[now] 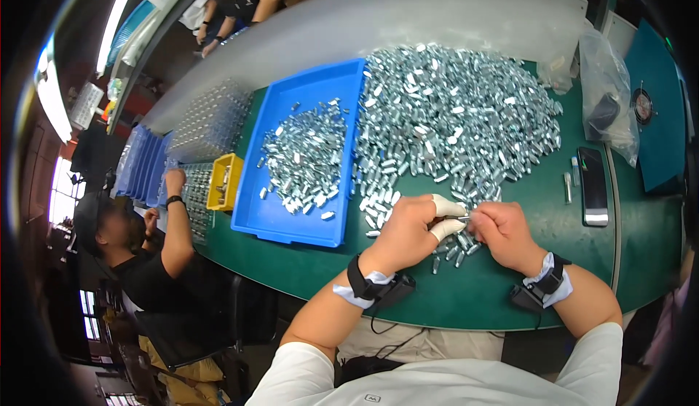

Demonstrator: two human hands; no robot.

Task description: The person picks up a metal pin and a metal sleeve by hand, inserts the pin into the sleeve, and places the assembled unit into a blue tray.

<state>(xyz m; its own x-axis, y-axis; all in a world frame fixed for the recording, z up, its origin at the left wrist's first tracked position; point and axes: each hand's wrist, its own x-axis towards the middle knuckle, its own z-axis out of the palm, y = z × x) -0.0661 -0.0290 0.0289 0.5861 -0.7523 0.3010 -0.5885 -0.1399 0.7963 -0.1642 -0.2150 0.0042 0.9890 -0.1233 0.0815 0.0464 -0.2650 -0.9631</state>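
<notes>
My left hand, with pale covers on its thumb and index finger, pinches a small silvery metal part just above the table. Closed against the other end of that part is my right hand; its fingertips hide what else they may hold. Beneath and around both hands lie several loose shiny metal parts. Beyond them spreads a large heap of the same short, hex-sided pieces. To the left, a blue tray holds a smaller pile of them.
A phone and a small clear tube lie at the right, near a clear plastic bag. A yellow bin and stacked clear trays stand left, where a co-worker's hand reaches. A grey partition bounds the green table.
</notes>
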